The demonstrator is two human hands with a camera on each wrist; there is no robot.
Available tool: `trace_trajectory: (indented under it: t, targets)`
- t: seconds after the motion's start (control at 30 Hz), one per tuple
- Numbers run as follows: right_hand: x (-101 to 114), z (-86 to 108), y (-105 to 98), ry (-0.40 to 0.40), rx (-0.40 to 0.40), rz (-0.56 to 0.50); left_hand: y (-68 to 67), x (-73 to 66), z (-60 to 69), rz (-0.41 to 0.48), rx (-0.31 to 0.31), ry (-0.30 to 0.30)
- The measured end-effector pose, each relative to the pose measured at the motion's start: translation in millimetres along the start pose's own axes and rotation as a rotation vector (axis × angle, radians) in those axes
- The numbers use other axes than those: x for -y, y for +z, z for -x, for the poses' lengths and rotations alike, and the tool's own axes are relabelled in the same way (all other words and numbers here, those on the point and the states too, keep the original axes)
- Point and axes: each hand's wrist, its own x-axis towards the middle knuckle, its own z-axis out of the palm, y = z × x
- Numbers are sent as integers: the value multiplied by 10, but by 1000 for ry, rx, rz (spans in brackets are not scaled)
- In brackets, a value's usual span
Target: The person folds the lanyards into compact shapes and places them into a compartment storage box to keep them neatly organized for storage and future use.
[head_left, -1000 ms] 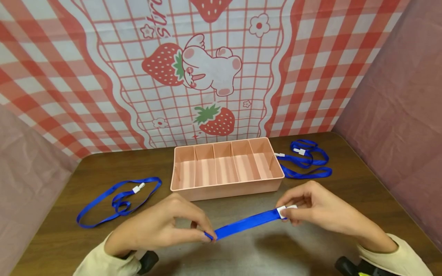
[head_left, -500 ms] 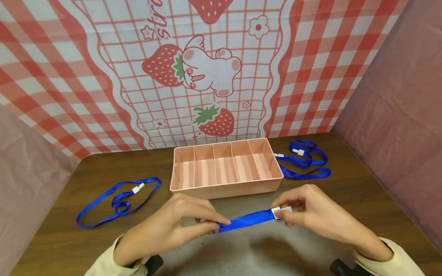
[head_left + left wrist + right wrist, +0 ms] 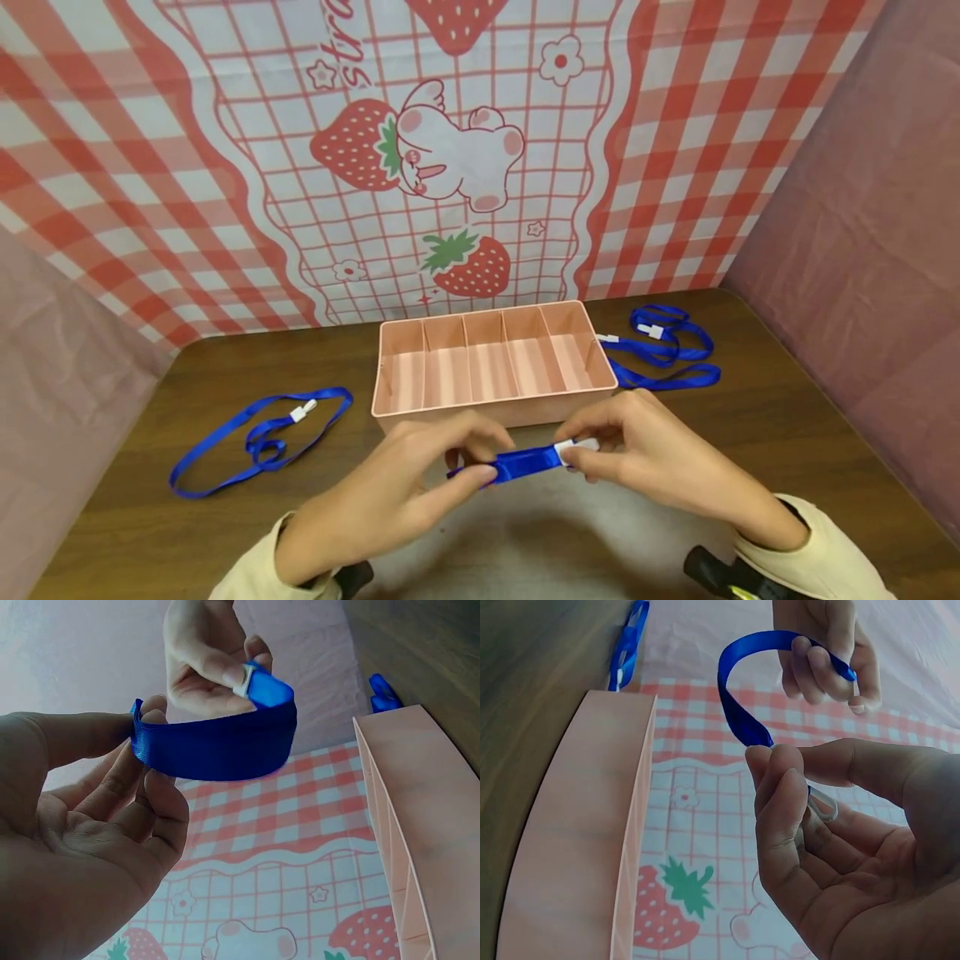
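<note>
A blue lanyard (image 3: 528, 463) with a white clip is held between my two hands in front of the pink box. My right hand (image 3: 637, 450) pinches the white clip (image 3: 573, 450) between thumb and fingers. At the other end, my left hand (image 3: 405, 492) pinches the folded strap between thumb and fingertips. In the left wrist view, the blue strap (image 3: 225, 746) bends in a curve from the left fingertips toward the right hand. The right wrist view shows the clip's pale loop (image 3: 823, 802) poking out behind the right fingers.
Behind the hands stands a pink box (image 3: 491, 408) with several compartments. A blue lanyard (image 3: 225, 415) lies loosely looped on the left of the brown table (image 3: 120, 500). More blue lanyards (image 3: 667, 382) lie right of the box. A strawberry-print cloth (image 3: 480, 100) hangs at the back.
My hands have come closer together. The strap between them has gone from a stretched line to a shorter folded piece, and the left hand has shifted right and up.
</note>
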Motion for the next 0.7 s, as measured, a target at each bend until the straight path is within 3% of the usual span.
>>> trace_trajectory:
  t: [0.27, 0.53, 0.7]
  targets:
    - [123, -130, 65, -28, 5, -11, 85, -9, -96, 11, -8, -22]
    - [174, -191, 110, -58, 22, -57, 179, 16, -181, -64, -26, 91]
    - [168, -205, 133, -57, 31, -88, 234, 35, -185, -72, -40, 36]
